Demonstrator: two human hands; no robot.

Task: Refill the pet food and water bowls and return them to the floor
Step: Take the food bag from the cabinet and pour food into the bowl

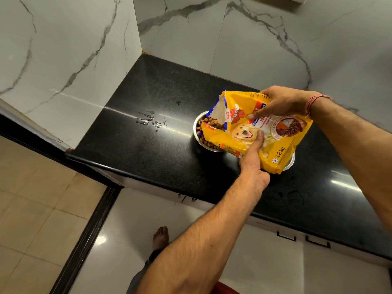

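Observation:
A yellow dog-food bag (282, 145) is tipped to the left over a steel bowl (198, 124) on the black counter (152, 149). Its torn mouth lies over the bowl, and brown kibble (206, 141) fills the bowl. My left hand (253, 164) grips the bag's lower front edge, thumb on the dog picture. My right hand (282, 102) holds the bag's upper edge from above. A second steel bowl (291, 163) peeks out under the bag's right corner; what it holds is hidden.
Water drops (151, 122) lie on the counter left of the bowl, more wet marks (292, 197) near the front right. Marble walls close the counter at left and back. Below are cabinet handles (286, 236), a tiled floor and my bare foot (161, 237).

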